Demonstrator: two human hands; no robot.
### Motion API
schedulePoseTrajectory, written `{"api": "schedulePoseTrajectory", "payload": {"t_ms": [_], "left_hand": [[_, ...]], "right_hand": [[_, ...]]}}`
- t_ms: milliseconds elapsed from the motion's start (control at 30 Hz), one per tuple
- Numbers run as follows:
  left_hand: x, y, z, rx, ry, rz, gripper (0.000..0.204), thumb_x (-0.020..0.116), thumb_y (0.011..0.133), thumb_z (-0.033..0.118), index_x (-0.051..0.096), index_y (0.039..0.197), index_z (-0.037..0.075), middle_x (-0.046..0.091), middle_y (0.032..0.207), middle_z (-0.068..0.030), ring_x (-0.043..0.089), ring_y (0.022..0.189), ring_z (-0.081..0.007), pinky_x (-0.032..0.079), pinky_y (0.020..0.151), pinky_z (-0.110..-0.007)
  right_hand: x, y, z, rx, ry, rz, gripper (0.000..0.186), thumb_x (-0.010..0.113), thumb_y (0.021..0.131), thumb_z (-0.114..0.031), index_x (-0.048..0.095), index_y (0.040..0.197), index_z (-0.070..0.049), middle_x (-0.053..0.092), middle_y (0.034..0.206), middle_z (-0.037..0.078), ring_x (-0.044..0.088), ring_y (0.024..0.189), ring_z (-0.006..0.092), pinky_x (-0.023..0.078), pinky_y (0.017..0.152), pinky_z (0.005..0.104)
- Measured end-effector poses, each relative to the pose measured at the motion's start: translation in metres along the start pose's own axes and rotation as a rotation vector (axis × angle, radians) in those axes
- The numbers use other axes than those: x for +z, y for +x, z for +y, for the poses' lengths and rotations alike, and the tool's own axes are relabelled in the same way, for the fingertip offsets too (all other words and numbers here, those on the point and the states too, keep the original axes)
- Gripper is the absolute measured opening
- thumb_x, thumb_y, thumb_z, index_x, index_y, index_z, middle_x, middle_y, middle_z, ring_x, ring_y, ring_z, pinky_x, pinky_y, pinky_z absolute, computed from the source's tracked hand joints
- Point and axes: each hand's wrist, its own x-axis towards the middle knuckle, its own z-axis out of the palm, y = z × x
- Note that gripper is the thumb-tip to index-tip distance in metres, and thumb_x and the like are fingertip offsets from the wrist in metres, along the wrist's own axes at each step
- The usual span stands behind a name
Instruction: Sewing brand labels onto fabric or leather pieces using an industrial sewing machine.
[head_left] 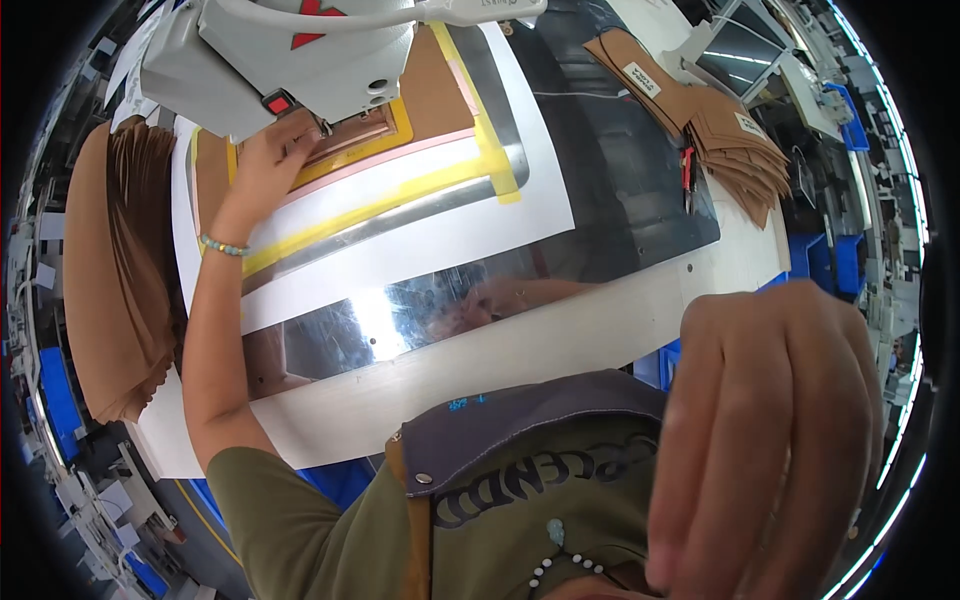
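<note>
My left hand lies on a flat work template under the white machine head. Its fingers are bent and drawn together by the metal needle area; what they pinch, if anything, is hidden. Beneath the hand, the template holds a brown sheet and a small yellow-rimmed frame, with pink strips and yellow tape along its edges. Raised close to the camera at the right, my right hand is large, away from the table, with fingers curled down side by side. Anything inside it is out of sight.
A tall fan of brown pieces stands at the left. More brown pieces lie stacked at the far right, beside red-handled snips. White paper lies under the template on a shiny dark plate; a pale table edge runs in front.
</note>
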Motion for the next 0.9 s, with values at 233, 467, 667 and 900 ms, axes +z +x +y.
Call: {"api": "schedulePoseTrajectory", "payload": {"t_ms": [233, 467, 667, 900], "left_hand": [[-0.052, -0.004, -0.061, -0.327, 0.02, 0.275, 0.038, 0.069, 0.106, 0.03, 0.076, 0.124, -0.002, 0.08, 0.116, -0.0125, 0.07, 0.1, -0.0136, 0.053, 0.09, -0.028], [-0.072, -0.055, -0.105, -0.334, 0.051, 0.405, 0.032, 0.067, 0.107, 0.028, 0.077, 0.13, 0.009, 0.08, 0.119, -0.01, 0.072, 0.106, -0.0148, 0.054, 0.096, -0.031], [-0.069, -0.052, -0.104, -0.389, 0.138, 0.351, 0.034, 0.067, 0.104, 0.029, 0.077, 0.131, 0.009, 0.08, 0.118, -0.0133, 0.073, 0.105, -0.0181, 0.054, 0.096, -0.033], [-0.06, 0.008, -0.124, -0.378, 0.311, 0.316, 0.048, 0.078, 0.093, 0.038, 0.075, 0.127, 0.004, 0.076, 0.124, -0.0212, 0.074, 0.114, -0.0384, 0.055, 0.099, -0.042]], "right_hand": [[0.029, -0.014, -0.033, -0.057, 0.265, 0.04, 0.023, 0.064, 0.103, -0.015, 0.077, 0.097, 0.003, 0.076, 0.108, 0.021, 0.075, 0.093, 0.0347, 0.064, 0.083, 0.044], [0.019, -0.026, -0.032, -0.189, 0.544, -0.045, 0.026, 0.064, 0.104, -0.017, 0.074, 0.099, 0.007, 0.075, 0.102, 0.021, 0.075, 0.086, 0.0347, 0.065, 0.078, 0.0389], [-0.051, -0.051, 0.062, 0.561, -0.823, -0.234, 0.033, 0.067, 0.101, -0.027, 0.073, 0.122, -0.002, 0.072, 0.126, 0.015, 0.068, 0.117, 0.0311, 0.052, 0.103, 0.0424], [-0.005, -0.03, 0.141, 0.43, -1.303, -0.232, 0.039, 0.065, 0.103, -0.026, 0.067, 0.135, -0.004, 0.069, 0.138, 0.014, 0.062, 0.133, 0.0287, 0.047, 0.112, 0.0443]]}}
